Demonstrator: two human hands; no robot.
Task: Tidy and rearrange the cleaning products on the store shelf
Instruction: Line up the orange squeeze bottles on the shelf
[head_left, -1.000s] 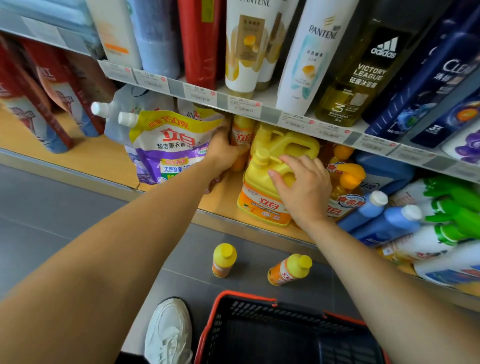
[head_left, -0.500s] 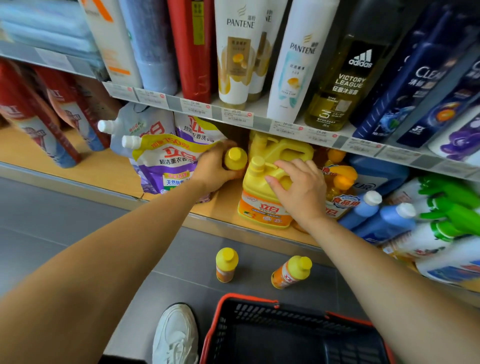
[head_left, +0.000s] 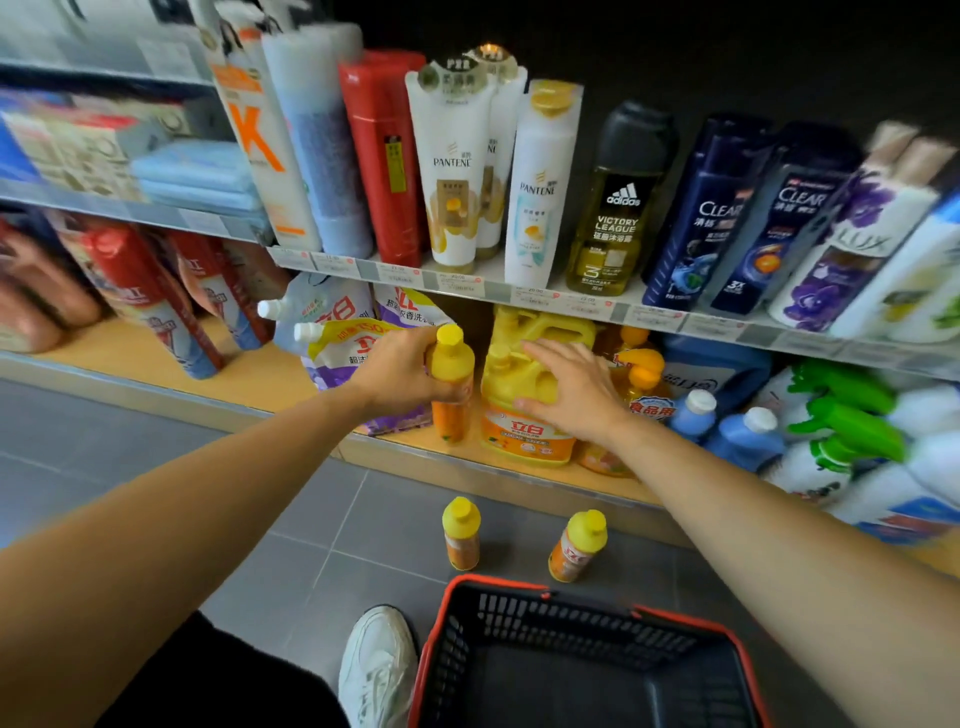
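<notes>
- The left hand (head_left: 400, 376) comes from the lower left of the frame with the arm stretched. Its fingers are curled round a small orange bottle with yellow cap (head_left: 451, 374) and hold it upright in the middle of the frame.
- This bottle is over the front of the lower shelf (head_left: 260, 374), between the purple-white refill pouches (head_left: 337, 353) and the big yellow jug (head_left: 527, 434), just beside the jug. I cannot tell whether its bottom touches the board.
- The right hand (head_left: 566, 389) comes from the lower right. It lies flat on the shoulder of the jug with the fingers straight and spread, and it grips nothing.
- On the upper shelf the writing can be read: PANTENE on the white tubes (head_left: 454, 176), adidas VICTORY LEAGUE on a dark-capped bottle (head_left: 618, 208), CLEAR on the dark blue bottles (head_left: 711, 218) and LUX on a purple-white bottle (head_left: 852, 244).
- The jug and the pouches carry red Chinese characters; the price tags are too blurred to read.
- Bare wood shows on the lower shelf left of the pouches. The right side is crowded with blue bottles (head_left: 748, 436) and green spray bottles (head_left: 847, 410).
- On the grey floor (head_left: 156, 452) below the shelf edge, two more small bottles (head_left: 461, 532) stand apart, in front of a black basket with red rim (head_left: 452, 623) and near a white shoe (head_left: 376, 670).
</notes>
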